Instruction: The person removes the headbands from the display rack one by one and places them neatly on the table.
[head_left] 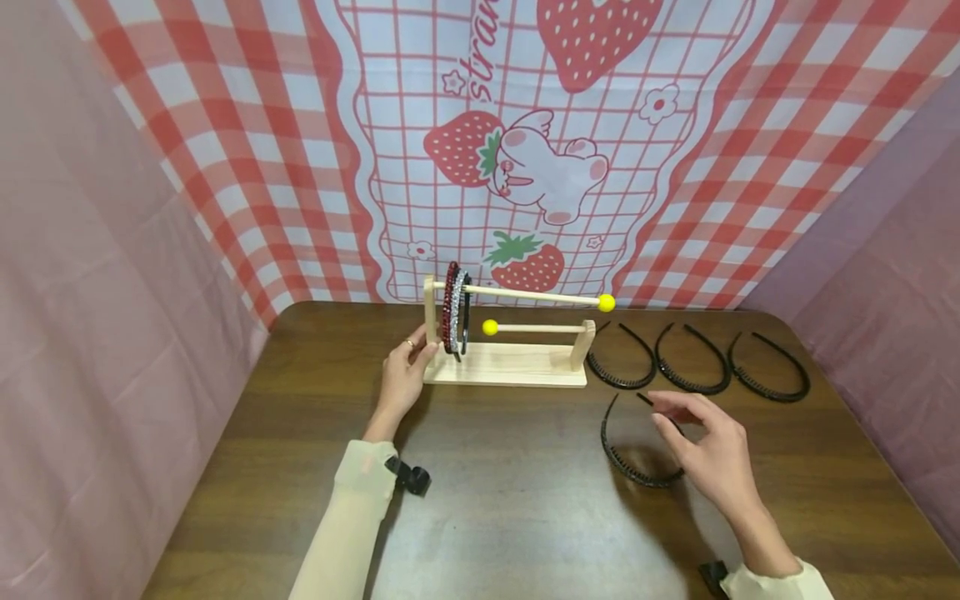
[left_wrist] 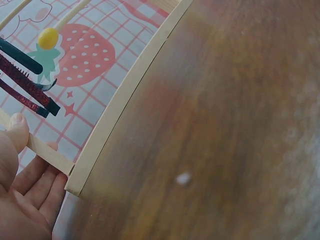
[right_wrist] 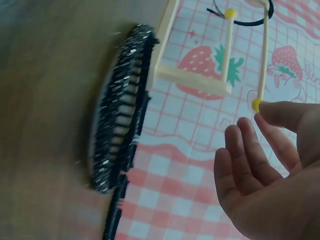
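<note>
My left hand (head_left: 402, 377) grips the left upright of a wooden two-rod stand (head_left: 510, 375), thumb on one side and fingers on the other, as the left wrist view shows. A red glittery headband (head_left: 449, 308) and a silver one (head_left: 459, 312) hang on the stand's upper rod close to that upright, with a dark band beside them. Over the nearest black headband (head_left: 633, 475) hovers my right hand (head_left: 708, 442); its fingers are loosely bent and hold nothing. The right wrist view shows a gap between this hand and the sparkly black headband (right_wrist: 122, 110).
Three more black headbands, the left (head_left: 622, 382), middle (head_left: 693, 387) and right (head_left: 772, 393), lie in a row right of the stand. Yellow balls cap the upper rod (head_left: 606, 302) and lower rod (head_left: 490, 327). A strawberry-print cloth (head_left: 465, 217) hangs behind the brown table (head_left: 487, 517).
</note>
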